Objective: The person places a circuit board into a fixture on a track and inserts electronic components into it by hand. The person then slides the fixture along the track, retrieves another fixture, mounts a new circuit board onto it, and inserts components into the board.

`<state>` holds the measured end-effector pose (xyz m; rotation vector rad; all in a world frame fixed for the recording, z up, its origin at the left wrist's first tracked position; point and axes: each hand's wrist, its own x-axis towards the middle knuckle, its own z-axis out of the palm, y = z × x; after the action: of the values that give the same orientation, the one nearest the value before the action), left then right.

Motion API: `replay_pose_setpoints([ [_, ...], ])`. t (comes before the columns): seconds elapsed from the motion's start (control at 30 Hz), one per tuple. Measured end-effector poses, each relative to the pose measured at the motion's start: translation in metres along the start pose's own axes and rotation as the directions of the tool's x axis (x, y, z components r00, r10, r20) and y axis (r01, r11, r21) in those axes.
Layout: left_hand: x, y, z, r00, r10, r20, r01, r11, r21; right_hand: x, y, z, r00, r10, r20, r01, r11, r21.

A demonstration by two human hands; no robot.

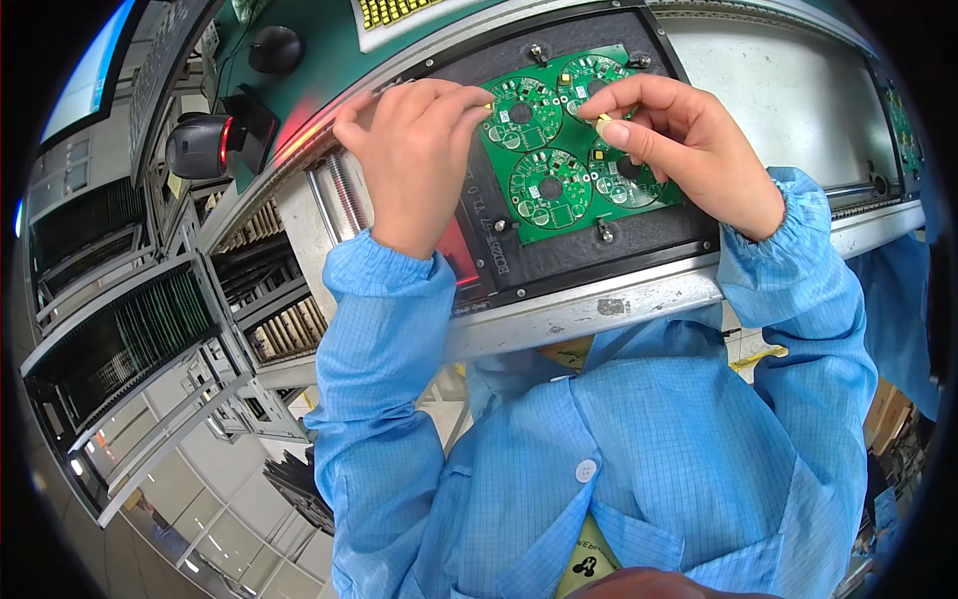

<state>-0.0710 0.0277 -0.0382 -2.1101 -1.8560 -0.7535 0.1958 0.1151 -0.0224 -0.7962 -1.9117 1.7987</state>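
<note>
A green circuit board panel (562, 150) with several round board sections lies in a black carrier (479, 70). My left hand (414, 150) reaches over the panel's left edge, its fingers closed at a small yellow component (489, 107) by the upper left section. The fingertips partly hide that component. Above the panel's right side, my right hand (689, 145) pinches another small yellow component (603, 121) between thumb and index finger. Two more yellow blocks, one at the upper right section (565, 78) and one at the lower right section (599, 155), sit on the panel.
Metal rails (619, 304) border the carrier. A white tray of yellow components (399, 12) stands on the green mat beyond it. Left of the hands are a scanner with a red light (200, 147) and a black mouse (275, 49). Racks of boards (160, 319) stand at far left.
</note>
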Motion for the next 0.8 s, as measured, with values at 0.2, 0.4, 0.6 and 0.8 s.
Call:
replay_pose_setpoints([
  [0.2,0.005,-0.004,-0.004,0.999,0.031,0.03,-0.029,0.999,-0.046,0.002,-0.001,0.005,0.998,0.05,0.029,-0.052,0.995,0.082],
  [0.4,0.007,0.016,-0.015,0.999,-0.036,0.029,0.04,0.984,-0.173,0.008,-0.002,0.003,0.998,0.054,0.045,-0.061,0.984,0.167],
  [0.6,0.004,0.046,-0.028,0.999,0.006,0.043,0.014,0.889,-0.457,0.012,-0.009,0.009,0.997,0.029,0.068,-0.044,0.973,0.225],
  [0.8,0.002,0.039,-0.037,0.998,-0.038,0.045,0.053,0.927,-0.373,0.013,-0.003,0.004,0.998,-0.017,0.065,0.009,0.991,0.132],
])
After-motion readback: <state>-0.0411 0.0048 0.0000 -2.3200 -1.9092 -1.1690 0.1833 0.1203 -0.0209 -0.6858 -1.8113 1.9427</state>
